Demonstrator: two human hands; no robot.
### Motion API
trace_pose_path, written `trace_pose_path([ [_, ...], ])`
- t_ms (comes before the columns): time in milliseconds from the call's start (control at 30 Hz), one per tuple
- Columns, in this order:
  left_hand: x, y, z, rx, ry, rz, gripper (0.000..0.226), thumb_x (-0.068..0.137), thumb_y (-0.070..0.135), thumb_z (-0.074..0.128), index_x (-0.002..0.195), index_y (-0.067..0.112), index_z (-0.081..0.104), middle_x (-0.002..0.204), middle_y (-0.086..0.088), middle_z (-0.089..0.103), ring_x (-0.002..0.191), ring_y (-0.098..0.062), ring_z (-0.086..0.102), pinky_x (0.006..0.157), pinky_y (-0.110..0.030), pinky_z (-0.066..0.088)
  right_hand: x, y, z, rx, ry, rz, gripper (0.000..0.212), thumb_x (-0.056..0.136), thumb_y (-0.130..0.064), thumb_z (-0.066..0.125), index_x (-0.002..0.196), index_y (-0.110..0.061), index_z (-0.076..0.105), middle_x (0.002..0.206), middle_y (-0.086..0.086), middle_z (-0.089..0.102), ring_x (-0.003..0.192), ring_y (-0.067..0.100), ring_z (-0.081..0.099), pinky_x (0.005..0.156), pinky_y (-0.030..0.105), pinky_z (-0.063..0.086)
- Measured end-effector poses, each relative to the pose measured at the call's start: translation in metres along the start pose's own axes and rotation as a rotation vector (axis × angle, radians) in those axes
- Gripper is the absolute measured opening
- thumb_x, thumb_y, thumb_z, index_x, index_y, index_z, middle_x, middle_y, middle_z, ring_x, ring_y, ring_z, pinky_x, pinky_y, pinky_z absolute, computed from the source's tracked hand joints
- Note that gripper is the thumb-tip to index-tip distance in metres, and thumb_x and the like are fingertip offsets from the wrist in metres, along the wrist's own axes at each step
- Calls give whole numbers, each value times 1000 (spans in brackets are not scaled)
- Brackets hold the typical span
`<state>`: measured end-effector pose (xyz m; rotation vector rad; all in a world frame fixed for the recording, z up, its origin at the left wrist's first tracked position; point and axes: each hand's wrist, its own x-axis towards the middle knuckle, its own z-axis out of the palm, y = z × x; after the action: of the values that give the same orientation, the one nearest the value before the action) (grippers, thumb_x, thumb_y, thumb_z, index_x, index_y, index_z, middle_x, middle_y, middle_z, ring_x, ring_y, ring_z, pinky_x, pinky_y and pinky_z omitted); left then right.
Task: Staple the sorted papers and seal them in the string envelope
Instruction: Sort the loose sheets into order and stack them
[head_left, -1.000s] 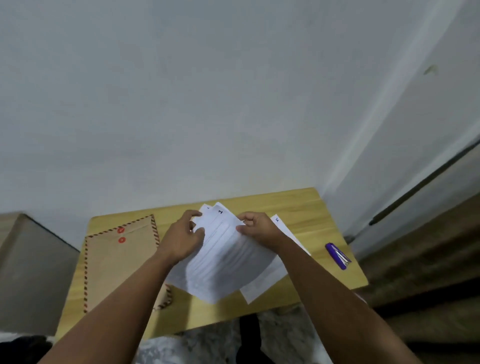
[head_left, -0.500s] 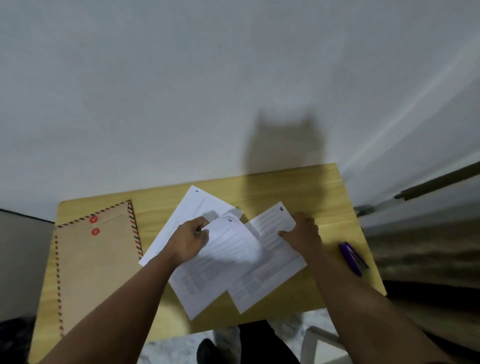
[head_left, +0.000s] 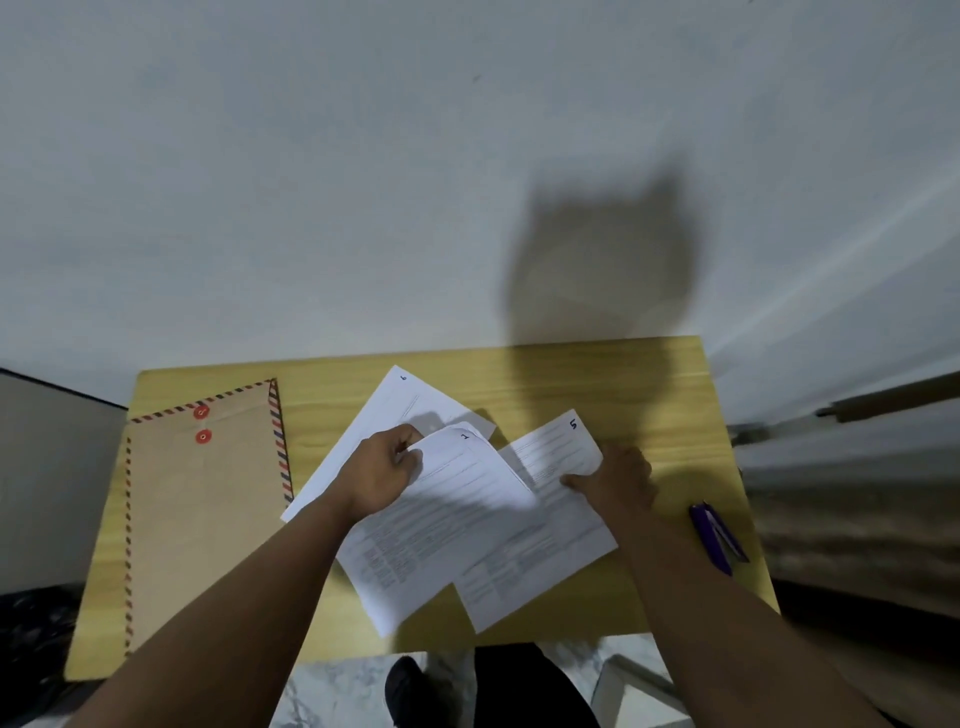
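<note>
White printed sheets lie fanned across the middle of a small wooden table (head_left: 597, 384). My left hand (head_left: 382, 470) pinches the upper left edge of a raised stack of papers (head_left: 441, 525). A sheet marked 5 (head_left: 550, 457) lies to the right, and my right hand (head_left: 615, 480) presses on its right edge with flat fingers. Another sheet marked 6 (head_left: 395, 410) lies flat behind the stack. The brown string envelope (head_left: 208, 519), with red buttons and a striped border, lies flat at the left. A purple stapler (head_left: 717, 538) sits near the table's right edge.
A plain white wall rises directly behind the table. A grey box or cabinet (head_left: 47, 483) stands to the left. At the right are a door frame and a dark rod (head_left: 883, 402). Dark legs and a shoe (head_left: 415, 691) show below the near edge.
The gathered sheets have been spread apart: my right hand slid sheet 5 out to the right, and sheet 6 now lies uncovered behind. The camera tilted down toward the table.
</note>
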<state>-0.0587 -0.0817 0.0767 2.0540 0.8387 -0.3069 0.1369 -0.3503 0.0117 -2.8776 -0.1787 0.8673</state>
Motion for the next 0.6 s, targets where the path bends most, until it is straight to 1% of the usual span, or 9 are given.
trace_pose_path([
  [67, -4, -3, -3, -1, 11, 4, 17, 104, 19, 56, 88, 16, 62, 85, -6, 69, 73, -16, 54, 71, -33, 43, -4, 1, -2, -24, 40, -28, 61, 78, -57, 79, 126, -23, 62, 126, 8, 57, 119, 30, 55, 90, 46, 55],
  [133, -10, -6, -5, -8, 25, 20, 15, 103, 18, 56, 90, 14, 62, 89, -10, 70, 75, -18, 55, 72, -34, 43, -10, 3, -5, 6, 96, -69, 43, 90, -45, 71, 123, -17, 66, 122, 9, 58, 115, 30, 58, 90, 48, 55],
  [200, -17, -11, -8, -18, 39, 44, 15, 103, 17, 57, 90, 13, 62, 90, -11, 70, 77, -19, 55, 73, -35, 44, -18, 5, -9, 64, 120, -117, 33, 98, -35, 63, 121, -12, 67, 121, 11, 60, 113, 32, 59, 90, 47, 54],
  [267, -28, -15, -11, -40, 52, 76, 18, 104, 18, 57, 86, 18, 61, 84, -4, 68, 73, -15, 53, 72, -36, 42, -30, 5, -16, 174, 120, -183, 26, 99, -27, 60, 115, -8, 66, 115, 13, 65, 107, 34, 62, 83, 39, 52],
  [300, -34, -16, -13, -49, 63, 92, 22, 104, 18, 57, 83, 23, 59, 78, 5, 65, 70, -11, 51, 70, -34, 42, -37, 5, -21, 218, 126, -221, 22, 99, -24, 59, 113, -8, 66, 110, 14, 68, 103, 36, 64, 77, 37, 49],
  [367, -49, -17, -18, -61, 91, 129, 31, 104, 17, 57, 76, 30, 54, 68, 18, 59, 63, -3, 48, 65, -32, 38, -55, 1, -31, 253, 166, -293, 25, 97, -19, 59, 121, -10, 64, 107, 18, 70, 100, 40, 65, 74, 38, 49],
  [433, -67, -16, -23, -73, 131, 183, 38, 103, 13, 57, 73, 34, 51, 64, 24, 57, 61, 0, 49, 63, -31, 36, -77, -6, -42, 259, 241, -371, 39, 96, -16, 59, 136, -16, 56, 105, 20, 71, 95, 42, 67, 75, 42, 53],
  [500, -87, -14, -31, -82, 167, 237, 34, 102, 10, 58, 77, 32, 56, 66, 19, 60, 62, -2, 50, 65, -30, 39, -100, -15, -51, 254, 314, -478, 50, 97, -13, 58, 146, -20, 50, 102, 20, 72, 89, 41, 66, 74, 43, 54],
  [600, -117, -13, -47, -112, 196, 292, 17, 101, 9, 57, 90, 17, 67, 83, 3, 69, 74, -14, 56, 73, -32, 43, -131, -34, -66, 275, 367, -602, 37, 102, -16, 51, 139, -21, 58, 106, 13, 74, 91, 36, 67, 71, 35, 49],
])
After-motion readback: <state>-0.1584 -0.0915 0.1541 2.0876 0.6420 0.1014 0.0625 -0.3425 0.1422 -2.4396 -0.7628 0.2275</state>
